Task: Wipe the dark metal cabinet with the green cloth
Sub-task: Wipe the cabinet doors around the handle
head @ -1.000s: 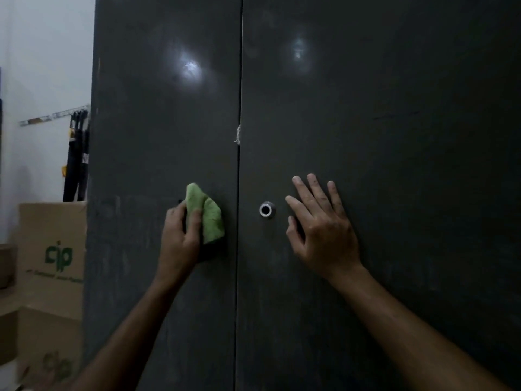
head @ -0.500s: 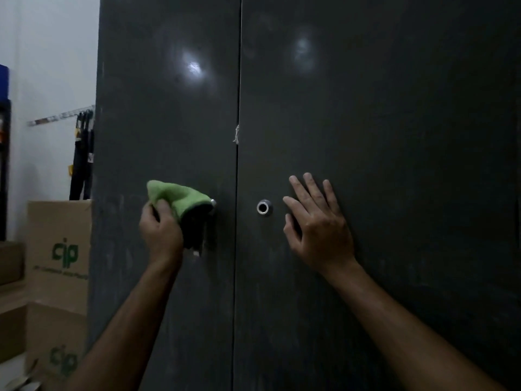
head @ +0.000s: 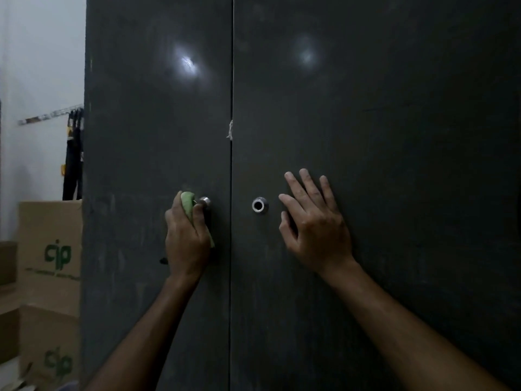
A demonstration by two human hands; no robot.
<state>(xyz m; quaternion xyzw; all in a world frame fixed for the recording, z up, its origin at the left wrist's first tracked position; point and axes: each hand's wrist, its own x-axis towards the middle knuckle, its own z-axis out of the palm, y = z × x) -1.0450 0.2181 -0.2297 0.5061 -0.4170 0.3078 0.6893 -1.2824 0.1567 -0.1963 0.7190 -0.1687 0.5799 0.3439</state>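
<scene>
The dark metal cabinet (head: 394, 122) fills most of the view, its two doors meeting at a centre seam. My left hand (head: 187, 238) grips the green cloth (head: 187, 206) against the left door, just left of that door's round metal knob (head: 205, 201). Most of the cloth is hidden under my fingers. My right hand (head: 314, 224) lies flat on the right door with fingers spread, just right of the second metal knob (head: 259, 205).
Stacked cardboard boxes (head: 50, 249) with green lettering stand left of the cabinet. Dark items (head: 74, 153) hang on the white wall behind them. A bit of white string (head: 230, 130) sticks out of the door seam.
My left hand moved the cloth left across the left door, then back right to the knob. The cloth is now bunched tighter in my fingers. My right hand stayed in place.
</scene>
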